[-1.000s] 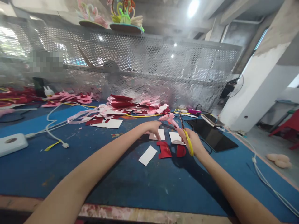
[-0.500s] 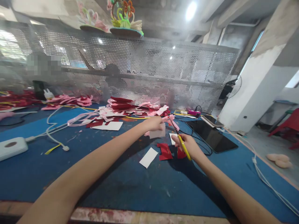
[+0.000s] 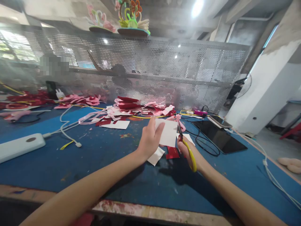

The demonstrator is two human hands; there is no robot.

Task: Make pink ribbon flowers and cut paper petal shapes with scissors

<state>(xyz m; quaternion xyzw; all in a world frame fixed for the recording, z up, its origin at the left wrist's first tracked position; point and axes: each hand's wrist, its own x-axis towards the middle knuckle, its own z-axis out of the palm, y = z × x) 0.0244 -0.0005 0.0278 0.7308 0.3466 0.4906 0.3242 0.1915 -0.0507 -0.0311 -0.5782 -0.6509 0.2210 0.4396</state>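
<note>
My left hand pinches a white piece of paper between thumb and fingers, raised above the table. In my right hand is a pair of scissors with yellow handles. Their dark blades point up and away, close to the paper's right edge; whether they touch it I cannot tell. Beneath the held paper lie a white piece and a red piece, both partly covered. Another white piece shows behind my right hand.
Behind my hands is a heap of red, pink and white scraps. A pink glue gun lies near the blades. To the right are black cables and a dark tablet. A white power bank rests at left, before a perforated metal screen.
My left hand has drawn back nearer to me and turned upright, and the white paper in it now faces me. My right hand still holds the scissors, shifted slightly. The view has turned a little left.
</note>
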